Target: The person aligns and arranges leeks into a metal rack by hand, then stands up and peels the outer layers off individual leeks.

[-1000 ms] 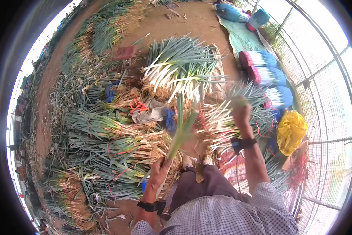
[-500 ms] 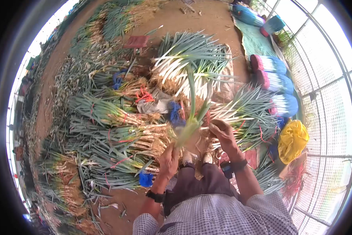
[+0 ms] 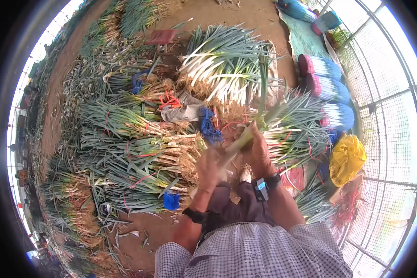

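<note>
A single leek (image 3: 242, 142) slants up and away in front of me, its green leaves rising over the piles behind. My right hand (image 3: 260, 155) is closed around its pale shaft. Beside the lower end of the stalk, my left hand (image 3: 209, 167) is smeared by motion, so I cannot tell how its fingers are set. Just beyond my right hand lies a pile of cleaned leeks (image 3: 292, 120) with white shafts. To the left of my left hand are bundles of untrimmed leeks (image 3: 143, 160), roots toward me, tied with red string.
A larger heap of white-shafted leeks (image 3: 227, 65) lies ahead. Blue plastic (image 3: 209, 125) and a grey cloth (image 3: 180, 109) sit between the piles. Wrapped bundles (image 3: 326, 88) line the right side, near a yellow sack (image 3: 347, 157) and the mesh wall (image 3: 384, 139). A small red stool (image 3: 161, 37) stands farther off.
The leek has shifted to the right and its upper part has swung right. My right hand, formerly beside it, now grips the shaft. My left hand has moved slightly up and right.
</note>
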`<action>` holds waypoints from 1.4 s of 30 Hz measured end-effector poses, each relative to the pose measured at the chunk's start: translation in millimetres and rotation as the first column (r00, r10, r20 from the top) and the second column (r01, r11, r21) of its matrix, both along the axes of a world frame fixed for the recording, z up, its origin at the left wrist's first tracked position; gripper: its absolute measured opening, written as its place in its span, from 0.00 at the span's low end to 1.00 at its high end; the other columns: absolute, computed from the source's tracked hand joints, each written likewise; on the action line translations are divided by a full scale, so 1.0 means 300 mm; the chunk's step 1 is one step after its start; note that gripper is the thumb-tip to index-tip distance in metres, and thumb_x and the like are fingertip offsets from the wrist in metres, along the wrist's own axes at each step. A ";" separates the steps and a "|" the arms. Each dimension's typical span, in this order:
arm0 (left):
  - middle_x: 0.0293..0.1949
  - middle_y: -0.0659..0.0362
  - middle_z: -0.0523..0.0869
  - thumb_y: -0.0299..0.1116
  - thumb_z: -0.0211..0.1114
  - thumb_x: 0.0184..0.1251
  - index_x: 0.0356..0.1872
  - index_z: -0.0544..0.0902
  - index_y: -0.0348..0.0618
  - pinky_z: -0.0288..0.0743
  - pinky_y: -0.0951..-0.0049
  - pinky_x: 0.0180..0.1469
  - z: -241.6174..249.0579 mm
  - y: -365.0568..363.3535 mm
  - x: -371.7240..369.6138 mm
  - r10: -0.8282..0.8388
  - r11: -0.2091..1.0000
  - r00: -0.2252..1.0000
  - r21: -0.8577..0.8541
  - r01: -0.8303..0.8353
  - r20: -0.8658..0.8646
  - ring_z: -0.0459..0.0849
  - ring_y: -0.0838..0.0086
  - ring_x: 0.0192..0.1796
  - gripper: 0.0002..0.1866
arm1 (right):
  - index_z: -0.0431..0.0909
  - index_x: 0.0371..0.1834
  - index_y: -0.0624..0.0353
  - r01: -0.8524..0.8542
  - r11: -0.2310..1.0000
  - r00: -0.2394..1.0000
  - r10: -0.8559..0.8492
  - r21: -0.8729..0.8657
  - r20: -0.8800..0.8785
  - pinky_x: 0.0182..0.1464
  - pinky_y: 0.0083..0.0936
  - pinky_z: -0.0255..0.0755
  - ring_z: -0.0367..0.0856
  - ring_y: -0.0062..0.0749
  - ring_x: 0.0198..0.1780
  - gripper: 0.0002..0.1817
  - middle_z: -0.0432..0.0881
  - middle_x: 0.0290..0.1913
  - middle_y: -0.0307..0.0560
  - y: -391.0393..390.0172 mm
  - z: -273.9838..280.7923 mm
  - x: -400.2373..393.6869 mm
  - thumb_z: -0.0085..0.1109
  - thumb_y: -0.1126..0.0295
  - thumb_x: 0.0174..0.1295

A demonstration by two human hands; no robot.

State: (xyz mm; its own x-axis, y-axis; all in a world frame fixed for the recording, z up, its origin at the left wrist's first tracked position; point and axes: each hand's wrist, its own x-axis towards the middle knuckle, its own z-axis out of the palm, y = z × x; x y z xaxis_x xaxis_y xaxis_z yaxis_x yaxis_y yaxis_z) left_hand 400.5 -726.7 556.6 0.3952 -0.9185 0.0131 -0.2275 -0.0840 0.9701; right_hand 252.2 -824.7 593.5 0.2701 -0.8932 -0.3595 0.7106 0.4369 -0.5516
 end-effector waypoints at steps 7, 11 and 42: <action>0.21 0.72 0.67 0.37 0.60 0.77 0.43 0.85 0.45 0.62 0.78 0.20 0.132 0.034 0.240 0.314 0.946 0.717 0.266 -0.183 -0.622 0.67 0.85 0.21 0.09 | 0.72 0.43 0.56 0.273 0.956 0.955 -0.282 0.110 0.087 0.48 0.42 0.74 0.75 0.34 0.35 0.22 0.75 0.32 0.41 -0.108 -0.057 -0.130 0.54 0.46 0.77; 0.25 0.70 0.70 0.41 0.67 0.74 0.44 0.83 0.47 0.63 0.78 0.22 0.161 0.153 0.564 0.465 0.867 0.876 0.266 -0.422 -0.125 0.65 0.86 0.23 0.10 | 0.73 0.39 0.56 0.235 0.972 0.881 -0.221 0.018 0.419 0.42 0.33 0.70 0.69 0.27 0.31 0.24 0.72 0.31 0.38 -0.161 -0.046 -0.214 0.55 0.43 0.75; 0.39 0.48 0.84 0.33 0.68 0.67 0.49 0.80 0.38 0.80 0.55 0.34 0.259 -0.079 0.091 -0.323 0.920 0.619 0.083 0.384 0.716 0.86 0.49 0.33 0.13 | 0.79 0.54 0.56 0.051 0.961 0.968 0.020 -0.271 0.252 0.66 0.47 0.70 0.80 0.37 0.51 0.23 0.81 0.51 0.44 -0.078 0.023 -0.003 0.63 0.47 0.70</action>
State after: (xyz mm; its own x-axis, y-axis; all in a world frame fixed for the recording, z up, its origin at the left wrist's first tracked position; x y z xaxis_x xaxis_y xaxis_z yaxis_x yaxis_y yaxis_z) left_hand 427.8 -750.5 634.4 -0.1172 -0.9693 0.2161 -0.8380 0.2133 0.5023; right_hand 251.2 -848.0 600.4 0.3046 -0.9522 -0.0239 0.8462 0.2820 -0.4520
